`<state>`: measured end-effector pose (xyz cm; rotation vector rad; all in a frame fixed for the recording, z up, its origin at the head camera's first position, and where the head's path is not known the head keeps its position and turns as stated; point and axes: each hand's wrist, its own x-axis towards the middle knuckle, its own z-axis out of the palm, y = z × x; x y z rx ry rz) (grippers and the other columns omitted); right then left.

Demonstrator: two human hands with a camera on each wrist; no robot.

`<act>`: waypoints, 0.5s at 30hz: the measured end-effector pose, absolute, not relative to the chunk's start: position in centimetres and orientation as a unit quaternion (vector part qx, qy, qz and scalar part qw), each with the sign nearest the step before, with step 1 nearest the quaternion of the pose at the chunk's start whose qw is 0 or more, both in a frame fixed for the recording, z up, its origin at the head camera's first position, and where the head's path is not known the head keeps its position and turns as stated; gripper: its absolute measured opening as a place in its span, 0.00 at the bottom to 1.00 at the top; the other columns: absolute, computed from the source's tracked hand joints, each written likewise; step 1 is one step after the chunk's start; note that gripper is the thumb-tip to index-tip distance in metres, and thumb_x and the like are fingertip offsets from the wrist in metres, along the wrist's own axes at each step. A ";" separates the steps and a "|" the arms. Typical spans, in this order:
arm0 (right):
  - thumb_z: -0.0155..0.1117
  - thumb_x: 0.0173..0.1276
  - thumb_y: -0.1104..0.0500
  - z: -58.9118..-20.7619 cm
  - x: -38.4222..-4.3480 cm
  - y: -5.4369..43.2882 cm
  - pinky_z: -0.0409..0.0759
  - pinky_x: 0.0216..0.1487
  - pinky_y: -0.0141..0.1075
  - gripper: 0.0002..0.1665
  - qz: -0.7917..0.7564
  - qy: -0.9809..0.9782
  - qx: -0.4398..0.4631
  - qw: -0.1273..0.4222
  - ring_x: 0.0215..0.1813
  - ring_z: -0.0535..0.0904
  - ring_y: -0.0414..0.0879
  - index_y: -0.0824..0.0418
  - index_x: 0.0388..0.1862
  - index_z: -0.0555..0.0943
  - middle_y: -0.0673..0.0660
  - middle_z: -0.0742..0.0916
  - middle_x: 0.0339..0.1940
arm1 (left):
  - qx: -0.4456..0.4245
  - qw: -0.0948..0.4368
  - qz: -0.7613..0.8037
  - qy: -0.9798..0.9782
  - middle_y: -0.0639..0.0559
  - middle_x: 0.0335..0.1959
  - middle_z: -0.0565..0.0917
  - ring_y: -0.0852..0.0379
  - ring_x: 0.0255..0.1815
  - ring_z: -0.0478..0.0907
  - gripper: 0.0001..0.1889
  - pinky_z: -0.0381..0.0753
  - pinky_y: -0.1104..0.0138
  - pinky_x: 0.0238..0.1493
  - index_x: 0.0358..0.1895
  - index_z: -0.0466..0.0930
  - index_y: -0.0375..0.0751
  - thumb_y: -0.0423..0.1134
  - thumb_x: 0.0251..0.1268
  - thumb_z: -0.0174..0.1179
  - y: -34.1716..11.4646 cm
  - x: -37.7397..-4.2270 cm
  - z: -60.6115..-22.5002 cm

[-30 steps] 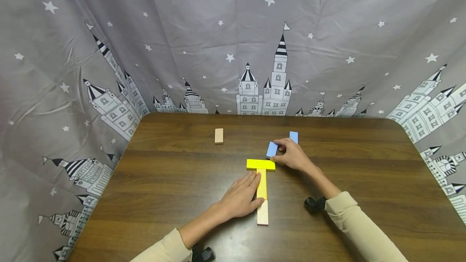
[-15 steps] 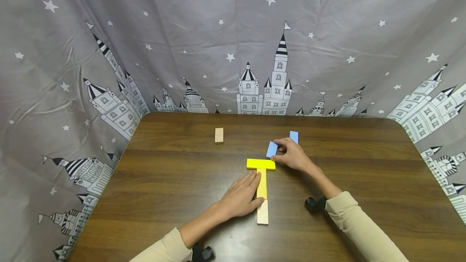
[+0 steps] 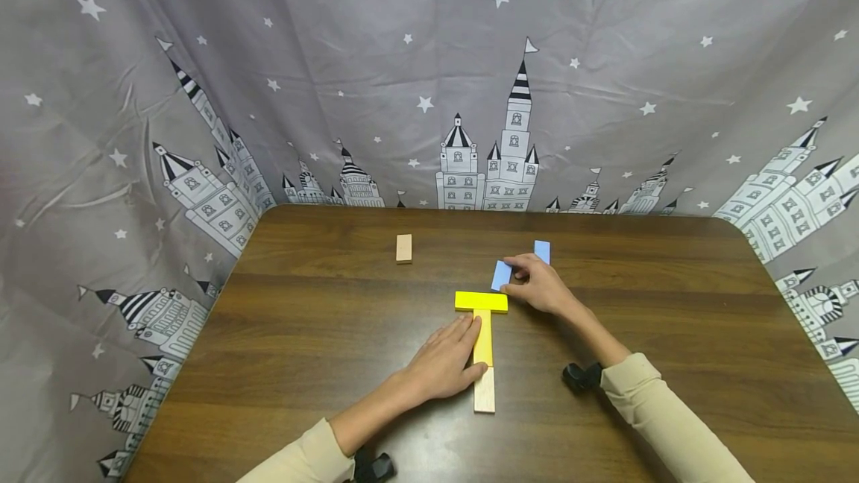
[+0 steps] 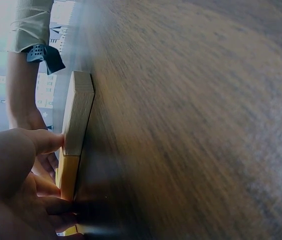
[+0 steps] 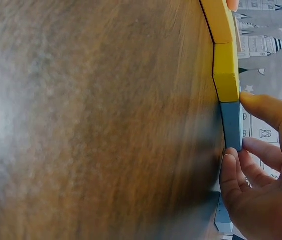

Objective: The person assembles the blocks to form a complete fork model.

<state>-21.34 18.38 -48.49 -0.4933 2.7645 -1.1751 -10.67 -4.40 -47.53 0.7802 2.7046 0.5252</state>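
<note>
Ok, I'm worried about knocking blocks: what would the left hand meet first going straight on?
The left hand would likely meet the lengthwise yellow block, which its fingers seem to touch.

The crosswise lemon-yellow rectangular block point(image 3: 481, 302) is brighter than the golden-yellow rectangular block point(image 3: 485, 345). The nearer light-blue rectangular block point(image 3: 499, 275) shares its shade with the farther light-blue rectangular block point(image 3: 542, 250). Faint grain marks the pale natural-wood block point(image 3: 484, 392); the small rectangular wooden block point(image 3: 403, 249) is light tan. Dark streaks cross the brown wood-grain tabletop point(image 3: 302, 356). White stars and black-and-white castles pattern the grey cloth backdrop point(image 3: 369, 6); the fabric sleeves point(image 3: 664, 416) are beige.
</note>
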 end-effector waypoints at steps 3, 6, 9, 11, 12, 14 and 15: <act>0.74 0.62 0.61 -48.5 -21.3 18.4 0.79 0.54 0.51 0.33 -0.385 0.907 -0.164 0.050 0.50 0.80 0.57 0.71 0.64 0.77 0.67 0.79 0.59 | 0.270 0.138 0.181 0.936 0.38 0.78 0.57 0.46 0.78 0.53 0.38 0.57 0.51 0.73 0.77 0.56 0.32 0.51 0.73 0.57 -4.4 -10.6 -47.5; 0.74 0.62 0.61 -48.4 -21.3 18.4 0.79 0.54 0.51 0.33 -0.384 0.906 -0.168 0.050 0.50 0.80 0.57 0.71 0.64 0.76 0.67 0.79 0.59 | 0.271 0.138 0.180 0.935 0.38 0.78 0.57 0.46 0.78 0.53 0.38 0.58 0.51 0.73 0.77 0.56 0.31 0.51 0.73 0.56 -4.4 -10.6 -47.4; 0.74 0.62 0.61 -48.4 -21.3 18.4 0.79 0.54 0.51 0.33 -0.384 0.906 -0.170 0.051 0.50 0.80 0.57 0.71 0.65 0.76 0.67 0.79 0.58 | 0.271 0.140 0.181 0.935 0.37 0.78 0.57 0.46 0.78 0.54 0.38 0.58 0.51 0.73 0.77 0.56 0.31 0.51 0.73 0.56 -4.4 -10.6 -47.4; 0.74 0.62 0.61 -48.4 -21.3 18.4 0.79 0.54 0.50 0.33 -0.385 0.905 -0.171 0.053 0.51 0.80 0.57 0.70 0.65 0.77 0.67 0.79 0.59 | 0.272 0.141 0.180 0.935 0.37 0.77 0.57 0.46 0.78 0.54 0.38 0.58 0.51 0.73 0.77 0.56 0.31 0.51 0.73 0.56 -4.4 -10.6 -47.3; 0.74 0.62 0.61 -48.4 -21.3 18.4 0.79 0.55 0.50 0.33 -0.386 0.905 -0.171 0.053 0.51 0.80 0.57 0.70 0.65 0.77 0.67 0.79 0.59 | 0.272 0.141 0.181 0.935 0.37 0.77 0.58 0.46 0.78 0.54 0.38 0.58 0.51 0.73 0.77 0.56 0.31 0.51 0.73 0.56 -4.4 -10.6 -47.3; 0.74 0.62 0.61 -48.4 -21.3 18.5 0.79 0.55 0.50 0.33 -0.388 0.904 -0.172 0.054 0.51 0.80 0.57 0.70 0.65 0.76 0.67 0.79 0.59 | 0.272 0.140 0.180 0.935 0.37 0.77 0.58 0.45 0.78 0.54 0.38 0.58 0.51 0.73 0.77 0.56 0.31 0.51 0.73 0.56 -4.4 -10.6 -47.3; 0.74 0.62 0.62 -48.4 -21.2 18.5 0.79 0.55 0.50 0.33 -0.390 0.903 -0.172 0.055 0.51 0.80 0.57 0.70 0.65 0.76 0.67 0.79 0.59 | 0.272 0.140 0.181 0.935 0.37 0.77 0.58 0.45 0.78 0.54 0.38 0.58 0.51 0.73 0.77 0.56 0.31 0.51 0.73 0.56 -4.4 -10.6 -47.3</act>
